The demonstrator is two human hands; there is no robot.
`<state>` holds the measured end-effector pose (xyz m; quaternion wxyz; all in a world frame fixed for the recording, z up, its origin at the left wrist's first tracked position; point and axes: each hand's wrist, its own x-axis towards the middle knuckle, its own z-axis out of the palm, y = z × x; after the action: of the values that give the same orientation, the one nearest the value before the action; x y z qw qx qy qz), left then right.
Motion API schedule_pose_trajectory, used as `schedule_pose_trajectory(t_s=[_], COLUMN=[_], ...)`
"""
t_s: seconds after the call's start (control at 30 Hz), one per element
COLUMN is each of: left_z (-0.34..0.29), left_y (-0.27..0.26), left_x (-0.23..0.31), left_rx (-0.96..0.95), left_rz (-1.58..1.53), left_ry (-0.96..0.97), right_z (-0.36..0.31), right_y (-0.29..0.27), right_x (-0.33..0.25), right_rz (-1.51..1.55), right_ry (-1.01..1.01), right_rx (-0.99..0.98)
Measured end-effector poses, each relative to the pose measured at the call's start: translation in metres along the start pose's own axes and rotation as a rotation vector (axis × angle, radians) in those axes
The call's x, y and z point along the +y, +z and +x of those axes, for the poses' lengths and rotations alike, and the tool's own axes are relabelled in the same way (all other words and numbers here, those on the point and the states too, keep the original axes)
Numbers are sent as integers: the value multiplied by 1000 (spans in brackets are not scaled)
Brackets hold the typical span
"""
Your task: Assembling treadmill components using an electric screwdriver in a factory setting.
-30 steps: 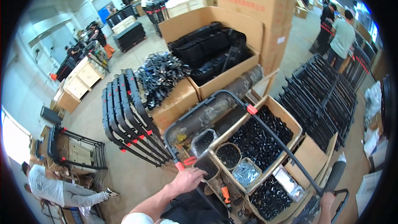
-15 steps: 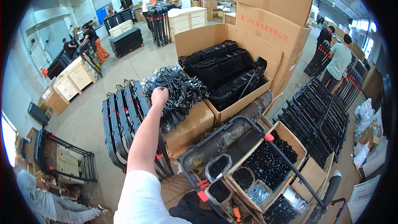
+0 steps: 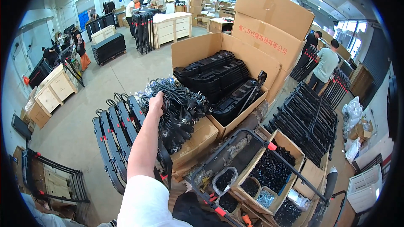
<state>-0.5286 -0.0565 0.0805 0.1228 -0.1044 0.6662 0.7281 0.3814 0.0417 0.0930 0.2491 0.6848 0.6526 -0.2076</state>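
A person's left hand (image 3: pixel 156 104) rests against the near left side of one heap of black power cords (image 3: pixel 183 101), at the centre of a busy workshop floor (image 3: pixel 105 80); the fingers curl over the cords' edge, though whether they pinch a cord cannot be told; the right hand is out of view.

The heap covers one closed carton (image 3: pixel 200 136); beside it on the right stands one big open carton (image 3: pixel 252 54) of stacked black plastic parts (image 3: pixel 219 75), with one taller carton (image 3: pixel 273 21) behind; at left, at least four black frames (image 3: pixel 127 120) stand in a row, partly hidden by the outstretched forearm (image 3: pixel 144 143).

Near right sits one open box (image 3: pixel 290 146) of small black pieces (image 3: pixel 273 166), too many to count; it also holds two small tubs, one of dark bits (image 3: pixel 251 187), one of silver screws (image 3: pixel 265 197); just left of it are two more containers of dark bits, and near them one orange tool (image 3: pixel 247 219); a bent black frame (image 3: pixel 299 173) with two red clips (image 3: pixel 272 146) stands in the way, its bar crossing above the box.

Farther right, more black frames lean in a dense stack (image 3: pixel 305 120); beyond are three pale wooden chests (image 3: pixel 172 29) and at least six people, two of them at far right (image 3: pixel 326 65).
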Motion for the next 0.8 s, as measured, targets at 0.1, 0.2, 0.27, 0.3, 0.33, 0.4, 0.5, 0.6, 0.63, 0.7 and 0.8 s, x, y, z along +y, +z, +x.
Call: schedule_pose_trajectory(t_s=[0.1,0.2,0.27,0.3,0.33,0.4,0.5,0.6,0.63,0.7,0.8], left_z=[-28,-51,-75,-67,-57,-53,-94,-148,-160,-202,-260], left_y=[-17,-26,-16,-29,-43,-47,-25,-30,-29,-25,-12], left_x=[18,31,38,45,57,76,99,128,130,140,148], left_rx=[-204,-27,103,36,-30,-41,-138,-165,-216,-379,-785], left_rz=[-284,-245,-120,18,152,284,-3,139,144,115,32], left_ry=[38,418,649,519,385,267,652,846,929,937,875], right_z=[15,18,16,7,9,20,17,-3,-13,-21,-19], right_y=[11,5,0,-9,-10,-16,-21,-31,-37,-41,-42], right_x=[0,-18,-27,-41,-45,-53,-51,-66,-76,-84,-96], right_rz=[-4,13,22,0,-2,-41,-29,25,37,77,147], right_ry=[-80,-188,-259,-255,-267,-334,-392,-457,-471,-515,-649], right_rx=[76,39,48,49,47,64,139,191,190,217,261])
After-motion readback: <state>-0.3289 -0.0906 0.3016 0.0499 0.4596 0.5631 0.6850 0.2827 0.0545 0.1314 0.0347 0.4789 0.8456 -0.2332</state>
